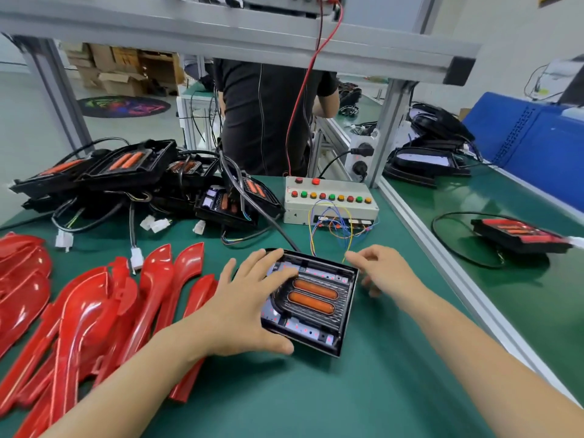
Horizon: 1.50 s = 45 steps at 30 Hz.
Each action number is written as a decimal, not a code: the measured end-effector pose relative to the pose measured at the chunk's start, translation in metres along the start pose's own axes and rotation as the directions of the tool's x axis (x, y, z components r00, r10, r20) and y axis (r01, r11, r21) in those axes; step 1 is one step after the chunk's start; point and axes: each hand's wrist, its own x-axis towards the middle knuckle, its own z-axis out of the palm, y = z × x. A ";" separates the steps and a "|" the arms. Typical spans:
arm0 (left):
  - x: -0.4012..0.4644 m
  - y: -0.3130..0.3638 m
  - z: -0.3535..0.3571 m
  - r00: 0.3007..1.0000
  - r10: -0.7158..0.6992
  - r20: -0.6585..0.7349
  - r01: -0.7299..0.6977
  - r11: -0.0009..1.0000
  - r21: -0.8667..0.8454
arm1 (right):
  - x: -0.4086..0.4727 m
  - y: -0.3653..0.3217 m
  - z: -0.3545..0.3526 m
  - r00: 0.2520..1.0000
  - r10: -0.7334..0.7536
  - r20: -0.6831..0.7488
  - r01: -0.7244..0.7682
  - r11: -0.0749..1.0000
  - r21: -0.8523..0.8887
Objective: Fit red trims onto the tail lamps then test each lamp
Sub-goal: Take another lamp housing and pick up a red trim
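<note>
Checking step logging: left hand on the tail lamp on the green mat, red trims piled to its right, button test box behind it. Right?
Not quite. In the head view the red trims lie left of the tail lamp, not right. The left hand on the lamp, the mat and the test box behind are as stated.

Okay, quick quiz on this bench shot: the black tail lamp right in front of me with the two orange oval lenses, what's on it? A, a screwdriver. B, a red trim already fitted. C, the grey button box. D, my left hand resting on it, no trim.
D: the left hand lies with straight fingers over the black tail lamp with two orange oval lenses, and the glossy red plastic trims lie apart on the green mat.
</note>
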 end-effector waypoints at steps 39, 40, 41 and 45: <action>-0.008 -0.015 -0.018 0.988 0.147 0.036 -0.144 0.988 -0.062 | 0.090 0.002 -0.007 0.909 -0.221 -0.354 0.035 0.886 -0.463; -0.009 -0.015 -0.019 0.988 0.152 0.034 -0.149 0.986 -0.079 | 0.089 0.003 -0.015 0.906 -0.200 -0.373 0.006 0.887 -0.461; -0.009 -0.015 -0.019 0.987 0.155 0.029 -0.152 0.984 -0.096 | 0.089 0.003 -0.022 0.930 -0.162 -0.330 -0.005 0.892 -0.451; -0.010 -0.014 -0.020 0.987 0.159 -0.002 -0.158 0.978 -0.137 | 0.075 -0.005 -0.036 0.981 -0.003 0.195 0.060 0.956 -0.287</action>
